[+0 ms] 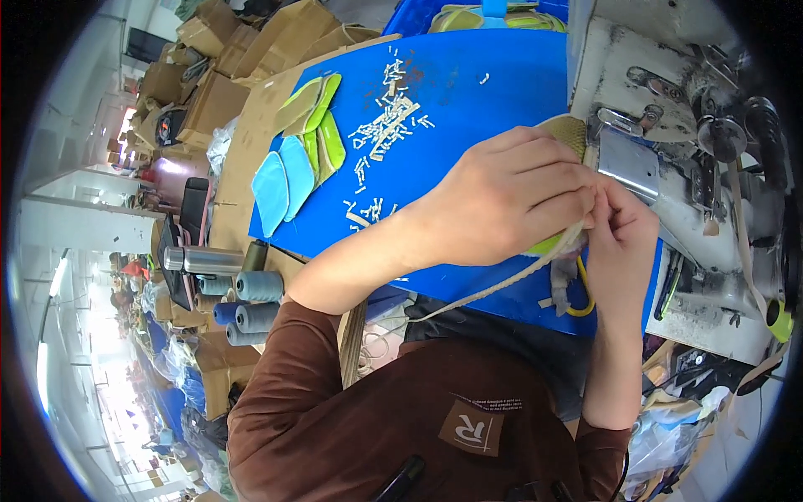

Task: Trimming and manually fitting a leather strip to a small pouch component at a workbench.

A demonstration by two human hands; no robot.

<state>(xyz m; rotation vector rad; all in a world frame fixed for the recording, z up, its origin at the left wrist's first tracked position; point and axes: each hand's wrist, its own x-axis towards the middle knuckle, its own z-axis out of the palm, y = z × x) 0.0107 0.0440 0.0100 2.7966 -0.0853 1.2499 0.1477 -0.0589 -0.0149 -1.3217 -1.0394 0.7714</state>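
My left hand (510, 197) is closed over a fabric piece with tan mesh (566, 132) and a bright green edge, beside the metal plate (629, 167) of a sewing machine. Most of the piece is hidden under my fingers. My right hand (623, 238) is closed in a pinch, its fingertips meeting those of my left hand near the plate. What lies between them is too small to make out. A pale narrow strip (493, 289) runs from under my hands down toward my lap. Below my hands, a yellow curved handle (583, 293) shows partly.
On the blue tabletop (468, 92) lie scattered pale scraps (389, 125), green-and-tan fabric pieces (322, 125) and light blue pieces (284, 184). Thread cones (259, 286) and a steel flask (205, 260) stand at left. A blue bin (418, 15) sits beyond; cardboard boxes (284, 38) are piled at far left.
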